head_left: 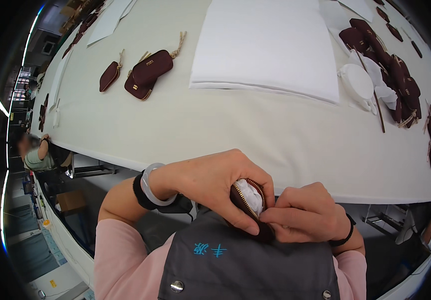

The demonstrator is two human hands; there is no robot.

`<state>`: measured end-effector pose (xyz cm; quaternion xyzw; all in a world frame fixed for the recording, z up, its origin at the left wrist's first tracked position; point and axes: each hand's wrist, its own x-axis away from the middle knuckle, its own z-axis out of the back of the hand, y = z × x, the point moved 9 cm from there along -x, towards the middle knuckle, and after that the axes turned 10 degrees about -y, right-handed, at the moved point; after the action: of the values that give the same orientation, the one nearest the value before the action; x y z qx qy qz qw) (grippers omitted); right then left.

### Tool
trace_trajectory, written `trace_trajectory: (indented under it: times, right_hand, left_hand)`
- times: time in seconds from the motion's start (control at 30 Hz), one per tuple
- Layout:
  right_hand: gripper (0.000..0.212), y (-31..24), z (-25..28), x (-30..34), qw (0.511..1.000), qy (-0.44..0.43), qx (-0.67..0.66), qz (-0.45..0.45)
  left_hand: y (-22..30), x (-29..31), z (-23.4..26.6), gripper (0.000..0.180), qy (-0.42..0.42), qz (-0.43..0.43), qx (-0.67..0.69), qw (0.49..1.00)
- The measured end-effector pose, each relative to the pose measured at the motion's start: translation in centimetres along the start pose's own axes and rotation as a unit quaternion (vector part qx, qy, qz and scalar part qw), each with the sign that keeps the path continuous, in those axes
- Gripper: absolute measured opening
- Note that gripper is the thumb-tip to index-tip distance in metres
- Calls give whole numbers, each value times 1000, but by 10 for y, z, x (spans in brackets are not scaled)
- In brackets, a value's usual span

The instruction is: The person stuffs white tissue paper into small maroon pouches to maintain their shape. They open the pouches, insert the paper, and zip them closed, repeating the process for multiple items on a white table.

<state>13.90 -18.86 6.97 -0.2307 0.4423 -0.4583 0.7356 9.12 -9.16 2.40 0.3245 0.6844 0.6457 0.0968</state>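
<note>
- Table [145, 125]: pale, smooth, flat cover. The worked pouch is off it, above the wearer's lap; my read: a slipped grip would drop it to lap or floor.
- White sheet stack [265, 45]: flat, crisp-edged, layered; would mark easily, I'd guess.
- Pouch pile [400, 85], right side: maroon, rounded, heaped loosely with tan cords; a knock could slide some, cords could tangle.
- Left hand [215, 177]: wrapped round the pouch, thumb near side, fingers far side. Squeezing too hard could crease the shell.
- Right hand [305, 215]: fingers closed at the pouch's right end; can't tell if on edge or puller.
- Held pouch [264, 233]: maroon, soft-looking, mouth spread to an oval.
- White filling [250, 196]: crumpled, thin, bulging up; could snag if the zip moves.
- Zip teeth [245, 202]: gold, metallic, fine; a sideways pull could misalign them.
</note>
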Motion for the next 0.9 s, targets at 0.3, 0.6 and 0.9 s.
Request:
trace_trajectory:
  times: [0.3, 0.6, 0.9]
  right_hand:
    - [35, -28, 12, -9, 990, 19, 127, 50]
    - [38, -27, 13, -14, 989, 42, 138, 20]
    - [34, -21, 14, -18, 994, 22, 108, 13]
  left_hand:
    - [15, 3, -3, 31, -2, -11, -38, 999]
    - [18, 3, -4, 29, 6, -39, -61, 997]
    - [23, 4, -4, 31, 2, -53, -31, 998]
